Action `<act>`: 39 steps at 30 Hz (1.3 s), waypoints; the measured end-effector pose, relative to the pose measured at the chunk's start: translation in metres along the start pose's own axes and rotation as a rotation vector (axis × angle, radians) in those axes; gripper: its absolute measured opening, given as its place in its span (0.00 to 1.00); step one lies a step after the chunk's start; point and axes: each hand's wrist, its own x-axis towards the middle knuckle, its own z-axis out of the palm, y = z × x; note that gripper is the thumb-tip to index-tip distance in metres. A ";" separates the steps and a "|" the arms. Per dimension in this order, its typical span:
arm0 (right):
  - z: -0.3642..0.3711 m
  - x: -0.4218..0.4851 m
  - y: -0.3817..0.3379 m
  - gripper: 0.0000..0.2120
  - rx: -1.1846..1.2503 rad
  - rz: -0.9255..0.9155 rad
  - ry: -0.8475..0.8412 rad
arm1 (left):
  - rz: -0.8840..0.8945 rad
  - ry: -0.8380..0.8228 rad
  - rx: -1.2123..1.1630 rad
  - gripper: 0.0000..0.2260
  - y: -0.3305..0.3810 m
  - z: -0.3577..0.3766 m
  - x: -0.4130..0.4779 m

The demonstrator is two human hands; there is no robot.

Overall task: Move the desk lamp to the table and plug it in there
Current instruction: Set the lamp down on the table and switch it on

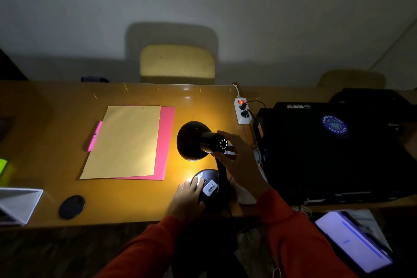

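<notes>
A black desk lamp (194,140) stands lit on the wooden table (56,165), its shade pointing down and left and throwing a yellow pool of light. My right hand (237,151) grips the back of the shade where the neck joins. My left hand (188,196) rests flat on the round base (212,187), fingers over its front edge. A white power strip (242,110) with a glowing red switch lies behind the lamp, with two black plugs in it. The lamp's cord is lost in the dark.
A tan envelope (126,142) lies on a pink folder (167,142) left of the lamp, with a pink pen (94,135) beside them. A dark oval object (71,207) sits near the front edge. A black printer (334,153) fills the right. A yellow chair (178,63) stands behind the table.
</notes>
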 end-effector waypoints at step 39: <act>-0.006 -0.015 -0.020 0.27 -0.137 0.004 -0.044 | 0.039 -0.060 -0.429 0.18 -0.006 -0.026 -0.004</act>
